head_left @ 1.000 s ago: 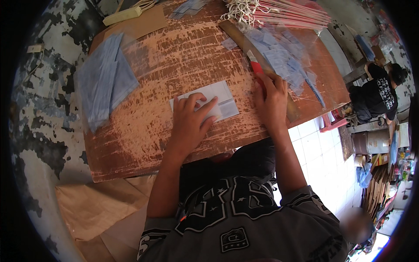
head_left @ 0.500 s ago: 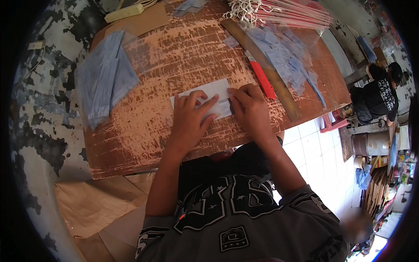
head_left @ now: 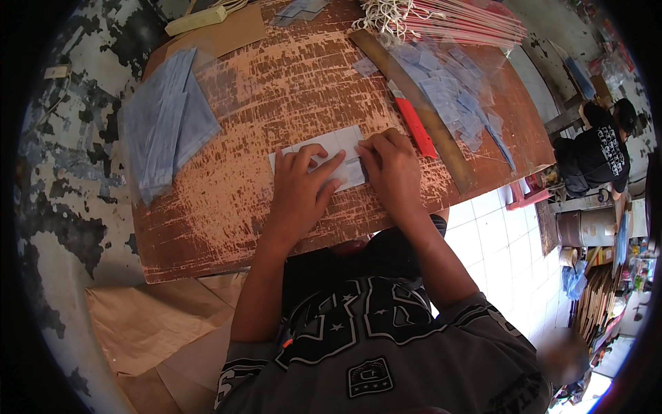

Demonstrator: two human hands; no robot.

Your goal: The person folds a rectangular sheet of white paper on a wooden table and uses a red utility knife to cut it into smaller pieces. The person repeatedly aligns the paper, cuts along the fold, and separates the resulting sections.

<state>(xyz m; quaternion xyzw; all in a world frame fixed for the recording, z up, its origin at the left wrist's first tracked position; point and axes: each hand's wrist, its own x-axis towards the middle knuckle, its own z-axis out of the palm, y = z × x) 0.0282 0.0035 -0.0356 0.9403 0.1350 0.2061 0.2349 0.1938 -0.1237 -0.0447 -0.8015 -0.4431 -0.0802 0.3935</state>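
A white rectangular sheet (head_left: 349, 140) marked with thin lines lies on the worn brown table, with a strip of clear bluish plastic (head_left: 353, 173) along its near part. My left hand (head_left: 301, 181) rests on the sheet with fingers spread, pressing it down. At the sheet's right edge, my right hand (head_left: 394, 169) has its thumb and forefinger pinched together; what lies between them is too small to make out. Just right of that hand is a red utility knife (head_left: 415, 127), its blade end pointing away from me.
A long brown ruler-like strip (head_left: 441, 138) lies beyond the knife. Cut bluish plastic pieces (head_left: 441, 90) are heaped right of it. Larger plastic sheets (head_left: 162, 127) lie at left. Red rods with white cords (head_left: 441, 21) and a power strip (head_left: 196, 21) sit at the back. Another person (head_left: 596, 148) works at right.
My right hand has shifted slightly left and away from me along the sheet's right edge. My left hand stays in place on the sheet.
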